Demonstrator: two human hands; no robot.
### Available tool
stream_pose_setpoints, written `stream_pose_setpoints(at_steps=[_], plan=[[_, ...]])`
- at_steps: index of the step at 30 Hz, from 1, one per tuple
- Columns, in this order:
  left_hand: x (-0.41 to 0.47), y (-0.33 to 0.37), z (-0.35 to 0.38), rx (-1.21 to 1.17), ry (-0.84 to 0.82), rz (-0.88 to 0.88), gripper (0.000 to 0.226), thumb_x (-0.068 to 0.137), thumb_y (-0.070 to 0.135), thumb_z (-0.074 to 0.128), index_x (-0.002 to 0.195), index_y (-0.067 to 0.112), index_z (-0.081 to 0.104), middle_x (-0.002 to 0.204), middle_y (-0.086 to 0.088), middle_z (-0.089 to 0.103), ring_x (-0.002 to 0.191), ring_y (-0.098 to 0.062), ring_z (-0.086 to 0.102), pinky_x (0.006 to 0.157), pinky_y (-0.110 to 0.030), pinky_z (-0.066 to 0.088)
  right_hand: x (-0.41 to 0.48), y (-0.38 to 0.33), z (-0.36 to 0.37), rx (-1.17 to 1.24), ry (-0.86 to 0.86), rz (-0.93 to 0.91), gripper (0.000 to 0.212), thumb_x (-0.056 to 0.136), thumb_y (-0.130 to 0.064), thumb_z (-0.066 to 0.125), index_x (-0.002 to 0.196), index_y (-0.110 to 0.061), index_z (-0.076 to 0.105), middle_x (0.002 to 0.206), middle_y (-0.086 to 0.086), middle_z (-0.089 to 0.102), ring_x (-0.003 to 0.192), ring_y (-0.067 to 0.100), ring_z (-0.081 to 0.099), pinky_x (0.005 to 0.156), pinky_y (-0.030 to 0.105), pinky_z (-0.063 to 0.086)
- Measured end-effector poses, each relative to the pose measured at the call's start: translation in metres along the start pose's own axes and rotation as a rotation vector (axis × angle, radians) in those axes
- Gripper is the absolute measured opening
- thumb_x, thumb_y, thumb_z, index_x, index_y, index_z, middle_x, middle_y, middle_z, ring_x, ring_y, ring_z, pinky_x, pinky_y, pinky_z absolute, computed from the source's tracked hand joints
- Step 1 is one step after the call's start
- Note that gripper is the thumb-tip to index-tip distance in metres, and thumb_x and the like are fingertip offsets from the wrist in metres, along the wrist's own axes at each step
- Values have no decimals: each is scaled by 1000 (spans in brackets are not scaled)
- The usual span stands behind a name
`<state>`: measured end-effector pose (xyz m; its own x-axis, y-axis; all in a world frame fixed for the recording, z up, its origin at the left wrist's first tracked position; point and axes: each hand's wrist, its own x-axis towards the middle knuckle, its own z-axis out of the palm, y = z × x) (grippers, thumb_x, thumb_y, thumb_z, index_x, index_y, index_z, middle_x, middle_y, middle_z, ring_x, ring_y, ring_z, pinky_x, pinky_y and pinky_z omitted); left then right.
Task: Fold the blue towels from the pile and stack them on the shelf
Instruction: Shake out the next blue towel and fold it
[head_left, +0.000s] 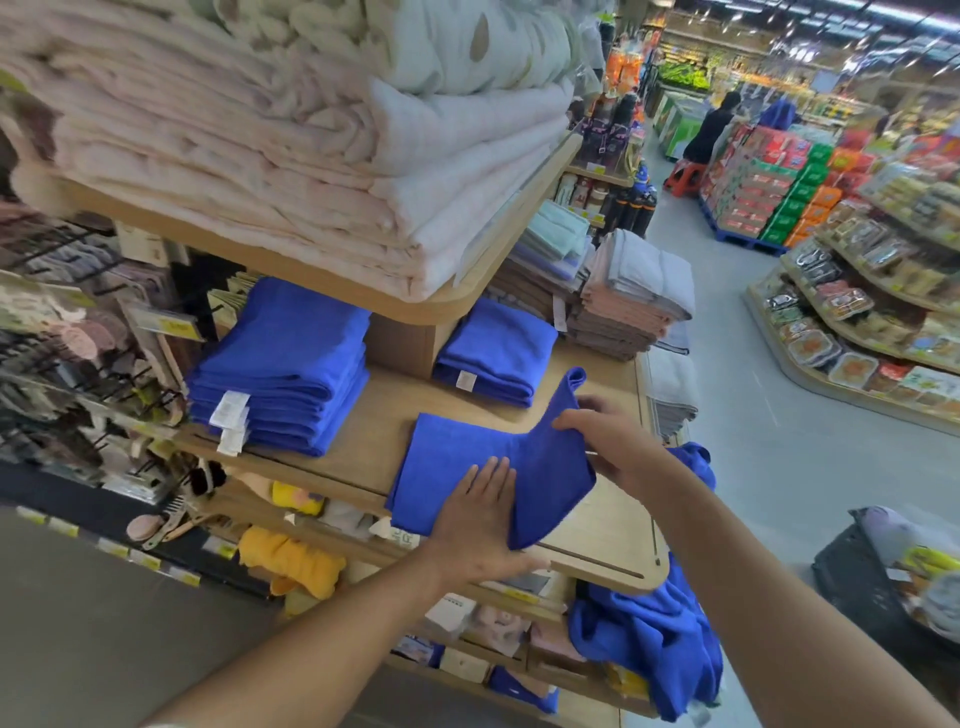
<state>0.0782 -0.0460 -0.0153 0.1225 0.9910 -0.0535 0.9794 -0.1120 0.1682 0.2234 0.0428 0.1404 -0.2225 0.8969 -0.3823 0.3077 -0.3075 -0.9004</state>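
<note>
A blue towel (447, 457) lies partly folded on the wooden shelf (613, 525). My left hand (480, 525) presses flat on its near edge, fingers spread. My right hand (613, 441) pinches the towel's right part and lifts it up off the shelf. Behind it stand two stacks of folded blue towels, a tall stack (280, 369) at the left and a short stack (496, 353) to the right. A pile of unfolded blue towels (649, 634) hangs below the shelf's right corner.
An upper shelf overhead carries thick pink and white blankets (291, 135). Grey and pink towels (628, 296) are stacked at the shelf's far end. Hooks with small goods fill the left side. A dark basket (872, 582) sits on the aisle floor at right; a person (711, 130) stands far down the aisle.
</note>
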Motion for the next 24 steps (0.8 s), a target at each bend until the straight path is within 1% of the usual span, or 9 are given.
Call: stream_pose_setpoints(at_steps=[5, 8, 10, 12, 14, 16, 18, 20, 24], plan=[[-19, -44, -23, -152, 53, 75, 123, 76, 92, 42, 162, 12, 5, 169, 4, -3, 156, -13, -8, 127, -36, -5, 5, -6, 32, -91, -19, 5, 33, 83, -10, 72, 113, -19, 61, 98, 8, 68, 81, 20, 67, 62, 30, 54], [-31, -93, -32, -252, 232, -14, 84, 97, 64, 45, 161, 15, 22, 169, 3, 15, 156, -10, 5, 126, -28, 4, 11, -12, 43, -136, -32, 5, 32, 84, -13, 71, 113, -20, 59, 96, 7, 66, 77, 20, 65, 63, 30, 56], [-34, -119, -34, -189, 245, -152, 65, 106, 47, 37, 160, 12, 24, 168, -1, 20, 156, -14, 11, 126, -32, 10, 13, -19, 58, -175, -47, -14, 23, 83, -13, 70, 102, -18, 59, 85, 6, 62, 68, 18, 60, 55, 24, 55], [-36, -131, -29, -97, 210, -232, 60, 108, 41, 31, 159, 10, 26, 167, -4, 24, 155, -19, 16, 125, -35, 11, 17, -26, 80, -249, -61, -35, 13, 80, -11, 68, 83, -14, 55, 73, 7, 52, 59, 18, 50, 55, 23, 53], [-40, -134, -20, -30, 199, -245, 59, 107, 43, 28, 157, 10, 31, 164, -5, 30, 153, -20, 22, 124, -36, 11, 21, -28, 106, -347, -95, -69, 23, 79, -9, 65, 69, -16, 45, 62, 7, 40, 52, 19, 38, 59, 31, 47], [-43, -134, -16, -28, 226, -243, 63, 105, 47, 20, 155, 12, 35, 162, -4, 35, 151, -20, 27, 125, -37, 14, 26, -24, 131, -400, -138, -82, 35, 80, -6, 63, 63, -19, 35, 55, 6, 32, 47, 19, 31, 55, 31, 38], [-41, -136, -18, -76, 263, -224, 68, 101, 49, 16, 152, 12, 42, 158, -6, 43, 148, -24, 35, 124, -38, 19, 34, -12, 152, -453, -164, -70, 36, 82, -5, 61, 61, -18, 36, 46, 2, 35, 38, 17, 35, 49, 24, 40], [-41, -140, -19, -87, 241, -213, 59, 104, 44, 28, 154, 14, 39, 159, -5, 41, 150, -23, 32, 124, -37, 17, 41, 3, 169, -509, -202, -17, 33, 87, -5, 60, 63, -16, 40, 43, 2, 40, 38, 15, 42, 46, 23, 45], [-38, -148, -13, -49, 160, -232, 63, 103, 27, 37, 161, 20, 14, 169, 3, 16, 156, -16, 10, 123, -33, 6, 41, 23, 184, -401, -332, 110, 15, 101, -11, 52, 94, -17, 40, 71, 7, 50, 56, 19, 52, 54, 31, 46]])
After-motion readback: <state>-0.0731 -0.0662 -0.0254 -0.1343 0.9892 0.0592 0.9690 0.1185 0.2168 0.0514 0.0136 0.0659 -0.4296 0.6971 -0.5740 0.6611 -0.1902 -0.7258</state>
